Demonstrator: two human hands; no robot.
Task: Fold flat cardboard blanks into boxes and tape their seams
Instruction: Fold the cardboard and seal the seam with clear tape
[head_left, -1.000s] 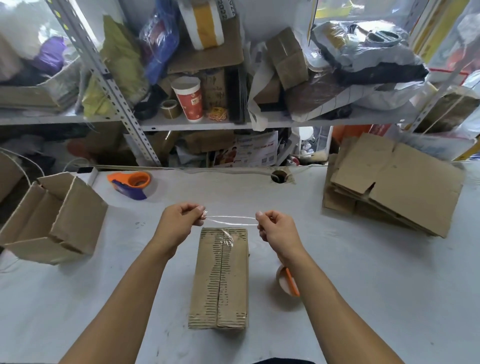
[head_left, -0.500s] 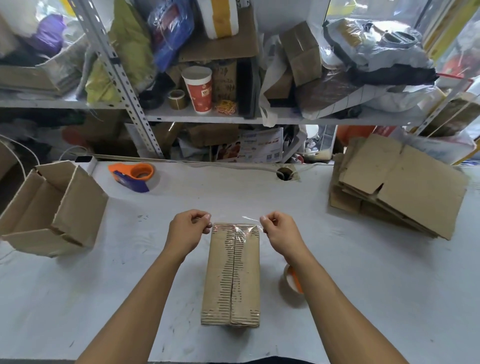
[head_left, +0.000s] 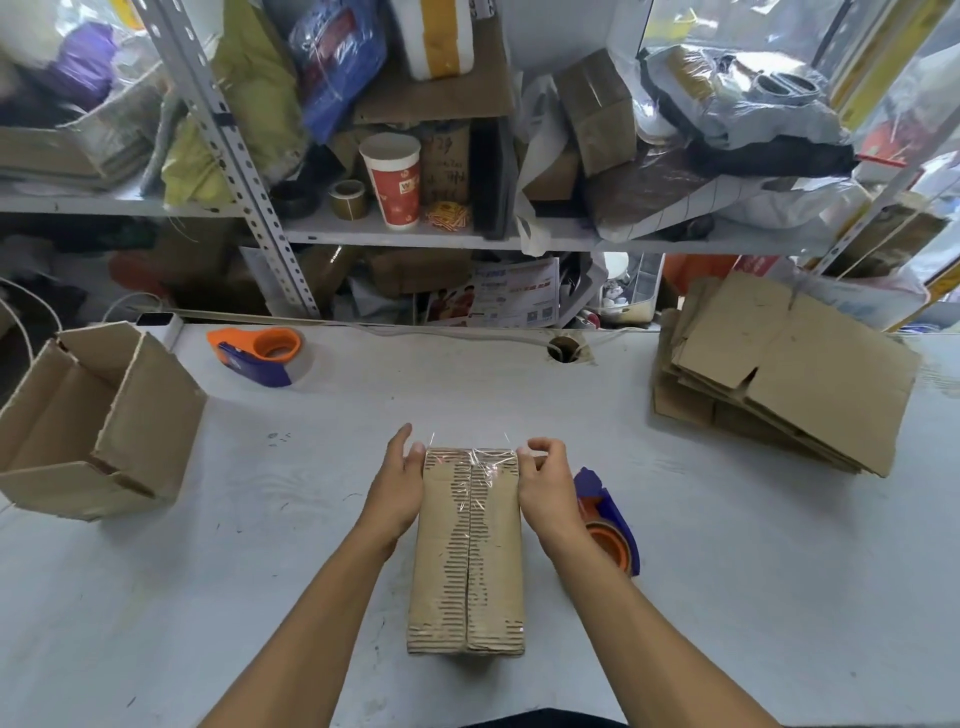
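Note:
A closed cardboard box (head_left: 467, 551) lies on the white table (head_left: 727, 571) in front of me, its centre seam running away from me under clear tape. A short strip of clear tape (head_left: 470, 457) crosses the far end of the box top. My left hand (head_left: 397, 483) lies flat against the box's left side at that end, fingers straight. My right hand (head_left: 543, 483) is at the right side, its fingers curled and pinching the strip's end by the box corner.
An orange and blue tape dispenser (head_left: 610, 525) lies just right of my right wrist; another dispenser (head_left: 260, 353) sits at the back left. An open cardboard box (head_left: 98, 421) stands at the left edge. Flat cardboard blanks (head_left: 779, 374) are stacked at the right. Cluttered shelves (head_left: 389, 234) rise behind.
The tape strip, held stretched in the air between both hands, has come down onto the box's far end. My left hand let go and flattened against the box side.

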